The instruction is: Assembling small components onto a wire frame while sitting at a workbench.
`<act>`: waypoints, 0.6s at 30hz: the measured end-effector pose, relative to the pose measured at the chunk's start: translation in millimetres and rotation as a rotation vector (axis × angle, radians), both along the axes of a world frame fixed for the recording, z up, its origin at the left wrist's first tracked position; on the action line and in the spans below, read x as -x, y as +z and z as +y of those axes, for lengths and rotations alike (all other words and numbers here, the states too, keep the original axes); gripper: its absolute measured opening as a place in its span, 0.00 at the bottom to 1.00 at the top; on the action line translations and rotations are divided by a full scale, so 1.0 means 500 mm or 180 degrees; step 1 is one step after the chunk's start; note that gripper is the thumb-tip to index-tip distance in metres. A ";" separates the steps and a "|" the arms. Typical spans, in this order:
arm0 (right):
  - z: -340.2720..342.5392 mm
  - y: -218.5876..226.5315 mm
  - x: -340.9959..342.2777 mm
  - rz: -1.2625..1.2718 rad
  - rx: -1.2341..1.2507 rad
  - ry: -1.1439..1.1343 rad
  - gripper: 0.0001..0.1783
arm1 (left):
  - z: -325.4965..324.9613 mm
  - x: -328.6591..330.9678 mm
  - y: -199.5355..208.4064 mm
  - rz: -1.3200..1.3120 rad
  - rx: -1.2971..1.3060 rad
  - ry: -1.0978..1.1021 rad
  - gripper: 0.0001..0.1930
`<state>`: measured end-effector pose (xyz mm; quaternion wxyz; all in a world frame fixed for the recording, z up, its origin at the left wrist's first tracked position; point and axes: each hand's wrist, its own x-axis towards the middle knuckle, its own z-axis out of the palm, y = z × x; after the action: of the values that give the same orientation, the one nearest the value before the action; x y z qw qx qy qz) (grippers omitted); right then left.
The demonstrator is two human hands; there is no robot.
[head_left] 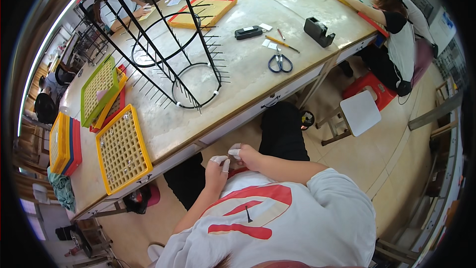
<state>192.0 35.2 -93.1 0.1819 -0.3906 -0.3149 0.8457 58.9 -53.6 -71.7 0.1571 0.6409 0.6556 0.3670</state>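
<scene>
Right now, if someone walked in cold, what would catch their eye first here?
Probably the tall black wire rack bristling with pins, standing mid-table. Next, the bright yellow grid tray at the table's near left edge, with green and red ones stacked behind it. Then the person's own hands, left hand and right hand, meeting below the table edge with white-taped fingertips.

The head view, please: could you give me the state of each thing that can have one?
Left hand: fingertips taped, empty, touching the right hand.
Right hand: fingertips taped, empty.
Scissors: shut, lying flat.
Wire rack: lying on the table.
Yellow grid tray: flat, at the table edge.
White stool: unoccupied.
</scene>
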 end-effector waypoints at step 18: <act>-0.016 0.013 0.002 0.0232 -0.2385 0.0737 0.04 | -0.004 0.036 -0.041 -0.5306 0.1954 0.0734 0.06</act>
<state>191.1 27.2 -86.8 0.2263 -0.2287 -0.6371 0.7004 40.8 -55.6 -92.2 0.7091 0.0261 0.4582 0.5353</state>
